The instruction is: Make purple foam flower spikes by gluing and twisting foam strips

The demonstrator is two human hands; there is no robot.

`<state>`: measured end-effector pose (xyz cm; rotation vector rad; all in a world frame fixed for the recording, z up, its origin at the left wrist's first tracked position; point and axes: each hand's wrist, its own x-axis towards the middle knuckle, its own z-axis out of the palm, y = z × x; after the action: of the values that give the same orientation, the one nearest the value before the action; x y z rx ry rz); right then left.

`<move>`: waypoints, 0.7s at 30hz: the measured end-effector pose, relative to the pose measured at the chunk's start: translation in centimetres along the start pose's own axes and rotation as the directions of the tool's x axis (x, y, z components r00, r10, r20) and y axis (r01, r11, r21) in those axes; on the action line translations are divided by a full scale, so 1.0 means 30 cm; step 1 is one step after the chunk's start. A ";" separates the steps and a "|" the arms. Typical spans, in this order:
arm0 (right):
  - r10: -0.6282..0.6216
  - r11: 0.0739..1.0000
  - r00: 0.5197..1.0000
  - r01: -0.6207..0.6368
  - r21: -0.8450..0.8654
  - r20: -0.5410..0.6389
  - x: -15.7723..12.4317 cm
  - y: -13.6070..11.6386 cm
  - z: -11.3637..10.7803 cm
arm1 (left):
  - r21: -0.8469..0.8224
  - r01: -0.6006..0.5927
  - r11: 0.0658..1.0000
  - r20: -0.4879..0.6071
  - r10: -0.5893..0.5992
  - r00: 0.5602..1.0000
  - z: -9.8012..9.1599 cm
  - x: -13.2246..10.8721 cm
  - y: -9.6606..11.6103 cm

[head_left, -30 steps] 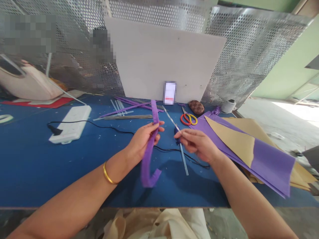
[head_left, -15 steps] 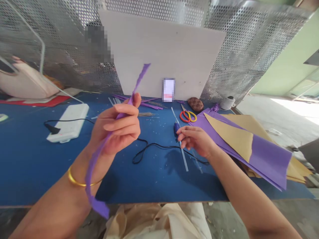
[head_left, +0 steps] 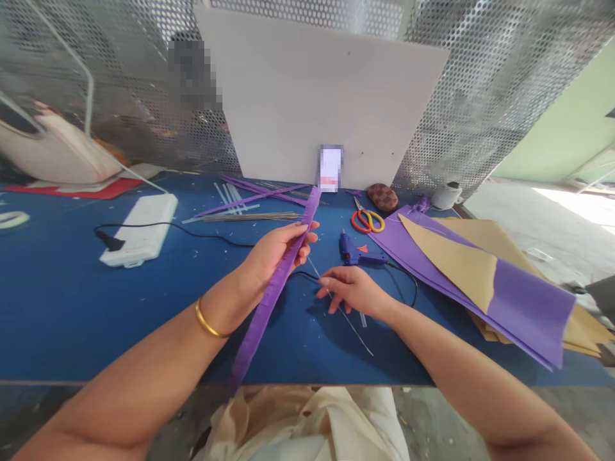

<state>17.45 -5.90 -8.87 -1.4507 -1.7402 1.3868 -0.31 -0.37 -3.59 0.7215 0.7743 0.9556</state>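
My left hand is closed on a long purple strip, which looks like pleated paper. The strip slants from above my fingertips down past my wrist to the table's front edge. To its right, my right hand pinches a thin pale wire-like piece; I cannot tell its material. Beyond that hand a blue glue gun lies on the blue table, its black cord running off to the right. A short clear stick rests under the right hand, partly covered by it.
Red-and-yellow-handled scissors and a checked pouch lie at the back. Purple and tan sheets spread on the right. Thin wires and clear strips lie behind my left hand. At left is a white power strip; a phone leans on the board.
My left hand has lowered and moved right, straightening the purple strip. My right hand has moved slightly left and lower, uncovering the glue gun; the piece in it now looks thinner.
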 end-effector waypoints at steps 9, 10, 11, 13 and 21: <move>-0.310 0.413 0.918 -0.105 -0.904 -0.249 0.022 0.034 -0.195 | 0.177 -0.068 0.982 0.012 0.067 0.998 0.012 -0.007 -0.043; -0.289 0.398 0.928 -0.107 -0.911 -0.236 0.030 0.047 -0.210 | 0.183 -0.068 0.981 0.014 0.066 0.998 0.014 -0.007 -0.049; -0.271 0.390 0.938 -0.100 -0.915 -0.218 0.037 0.059 -0.220 | 0.186 -0.065 0.980 0.015 0.064 0.998 0.017 -0.008 -0.055; -0.255 0.392 0.948 -0.081 -0.917 -0.192 0.049 0.077 -0.229 | 0.191 -0.061 0.980 0.025 0.057 0.998 0.023 -0.009 -0.068; -0.323 0.489 0.879 -0.164 -0.857 -0.352 0.053 0.078 -0.264 | 0.157 -0.032 0.987 0.060 0.023 0.998 0.031 -0.016 -0.095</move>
<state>24.62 -1.53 -8.40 -1.9158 -2.2018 -0.1177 1.52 -2.11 -5.29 0.8962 0.7966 0.9011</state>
